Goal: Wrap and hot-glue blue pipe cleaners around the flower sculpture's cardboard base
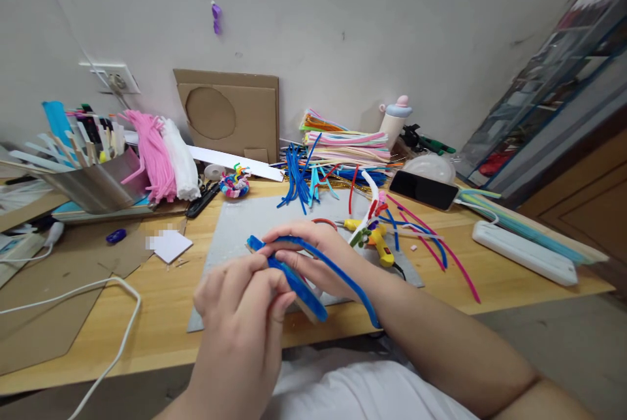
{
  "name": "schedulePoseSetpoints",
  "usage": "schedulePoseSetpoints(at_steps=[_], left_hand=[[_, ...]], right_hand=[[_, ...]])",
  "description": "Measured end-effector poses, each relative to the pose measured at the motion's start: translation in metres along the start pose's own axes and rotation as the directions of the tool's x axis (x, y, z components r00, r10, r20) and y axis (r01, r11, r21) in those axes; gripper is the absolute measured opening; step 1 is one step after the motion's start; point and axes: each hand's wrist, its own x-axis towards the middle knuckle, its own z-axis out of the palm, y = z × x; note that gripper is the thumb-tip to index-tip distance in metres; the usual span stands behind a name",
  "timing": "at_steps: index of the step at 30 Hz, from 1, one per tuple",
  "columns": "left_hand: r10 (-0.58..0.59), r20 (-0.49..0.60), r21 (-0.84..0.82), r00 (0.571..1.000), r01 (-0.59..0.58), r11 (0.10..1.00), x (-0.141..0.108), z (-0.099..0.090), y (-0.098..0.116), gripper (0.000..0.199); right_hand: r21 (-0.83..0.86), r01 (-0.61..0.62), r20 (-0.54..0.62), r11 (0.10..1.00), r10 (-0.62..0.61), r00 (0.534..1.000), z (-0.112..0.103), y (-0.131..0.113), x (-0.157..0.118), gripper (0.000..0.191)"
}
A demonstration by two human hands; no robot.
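Note:
Both hands are closed on a narrow flat piece (301, 290) covered in fuzzy blue pipe cleaner, held tilted above the front of the grey mat (220, 263). A tan edge, perhaps cardboard, shows along its lower side. My left hand (245, 306) pinches it from the near side, fingers bent over its upper end. My right hand (323, 257) grips it from the far side, partly hidden behind it. From the fingertips a loose blue pipe cleaner (337, 270) arches over my right hand and hangs down past the wrist.
Beyond the hands lie a yellow glue gun (383, 247), a white bent stem (371, 201) and blue pipe cleaners (296, 178). A phone (424, 190) and white power strip (524, 253) are right. Left are a metal bin (100, 181), pink pipe cleaners (151, 155) and a white cable (132, 319).

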Motion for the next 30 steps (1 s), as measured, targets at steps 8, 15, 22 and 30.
schedulePoseSetpoints(at_steps=[8, 15, 22, 30], left_hand=[[-0.289, -0.158, -0.534, 0.944, 0.164, 0.829, -0.014, 0.005, -0.015, 0.021], [0.109, -0.064, -0.252, 0.992, -0.122, 0.960, -0.003, 0.000, -0.020, 0.017], [0.165, 0.123, -0.175, 0.979, -0.142, 0.974, 0.020, -0.004, -0.025, 0.014], [0.348, 0.286, -0.055, 0.893, -0.347, 0.936, 0.040, -0.015, -0.019, 0.023]], right_hand=[[0.087, -0.035, 0.011, 0.996, 0.035, 0.999, 0.000, 0.002, -0.003, 0.022], [0.072, -0.041, 0.020, 0.997, 0.040, 0.999, 0.000, -0.003, -0.002, 0.020], [-0.199, 0.086, -0.024, 0.976, -0.093, 0.995, -0.002, -0.007, 0.002, 0.017], [-0.293, 0.189, 0.003, 0.937, -0.197, 0.980, -0.005, 0.001, 0.006, 0.021]])
